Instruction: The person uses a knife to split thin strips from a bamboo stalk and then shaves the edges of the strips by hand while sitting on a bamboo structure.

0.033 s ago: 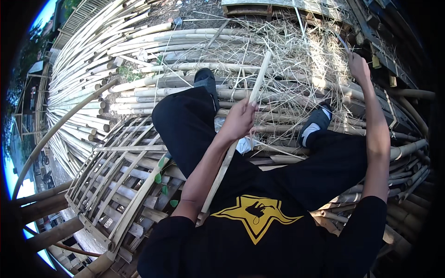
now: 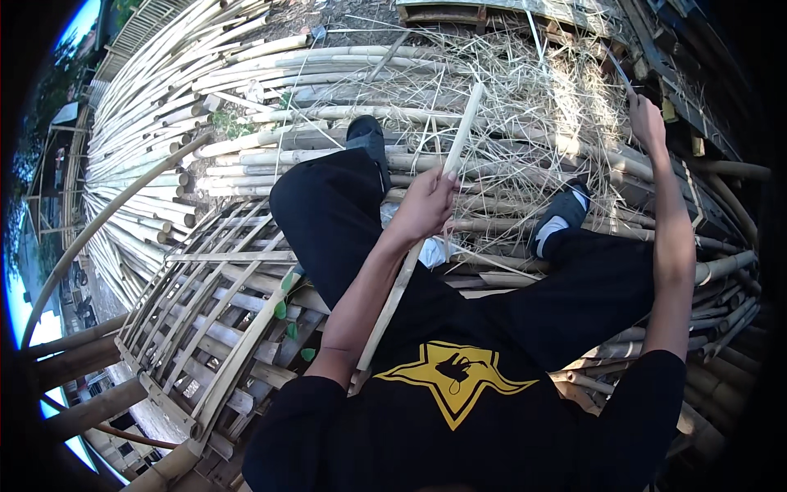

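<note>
My left hand (image 2: 426, 201) is closed around a long, pale bamboo strip (image 2: 465, 127). The strip slants from beside my left arm up past my knee, with its far end over the shavings. Out at the far right, my right hand (image 2: 648, 123) grips a knife (image 2: 620, 70) whose narrow blade points up and away. Its handle is mostly hidden in my fingers. Blade and strip are well apart.
Pale bamboo shavings (image 2: 525, 107) litter the bamboo poles (image 2: 328, 115) under my feet. More poles (image 2: 135, 164) are stacked at the left. A woven bamboo lattice (image 2: 205, 320) lies by my left knee. Wooden pallets (image 2: 443, 14) stand at the far edge.
My right hand has shifted slightly to the right with the knife. The left hand's hold on the bamboo strip is the same.
</note>
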`<state>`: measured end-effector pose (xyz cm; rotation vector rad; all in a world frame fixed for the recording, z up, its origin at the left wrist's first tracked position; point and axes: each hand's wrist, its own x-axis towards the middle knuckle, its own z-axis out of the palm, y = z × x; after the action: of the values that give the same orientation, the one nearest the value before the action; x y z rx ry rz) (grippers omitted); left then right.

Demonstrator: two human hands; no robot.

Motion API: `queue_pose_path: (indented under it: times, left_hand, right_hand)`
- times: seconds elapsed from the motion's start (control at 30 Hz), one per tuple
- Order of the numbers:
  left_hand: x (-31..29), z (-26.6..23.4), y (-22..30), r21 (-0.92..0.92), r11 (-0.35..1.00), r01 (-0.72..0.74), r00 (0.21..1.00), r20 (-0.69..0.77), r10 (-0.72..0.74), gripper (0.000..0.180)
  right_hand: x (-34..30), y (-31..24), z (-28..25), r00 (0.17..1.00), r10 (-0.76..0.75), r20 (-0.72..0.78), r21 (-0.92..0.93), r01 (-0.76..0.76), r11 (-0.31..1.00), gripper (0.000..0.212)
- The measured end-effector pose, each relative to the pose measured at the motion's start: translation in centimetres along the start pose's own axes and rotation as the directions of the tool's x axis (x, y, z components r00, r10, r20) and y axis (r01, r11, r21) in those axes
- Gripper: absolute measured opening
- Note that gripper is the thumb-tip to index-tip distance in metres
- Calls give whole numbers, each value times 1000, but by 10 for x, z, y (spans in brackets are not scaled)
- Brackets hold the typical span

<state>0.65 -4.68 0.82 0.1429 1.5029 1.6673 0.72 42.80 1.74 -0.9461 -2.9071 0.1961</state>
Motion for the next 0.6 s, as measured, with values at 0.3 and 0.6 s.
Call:
queue_pose_path:
  times: [0.3,0.6]
  left_hand:
    - [21,3,0,-164,985,55,997,54,-47,21]
    - [26,11,-4,-208,977,53,998,43,-45,21]
  right_hand:
    - [-117,-157,-15,759,-543,359,423,387,819,38]
    - [-132,-173,29,585,-740,333,378,636,673,38]
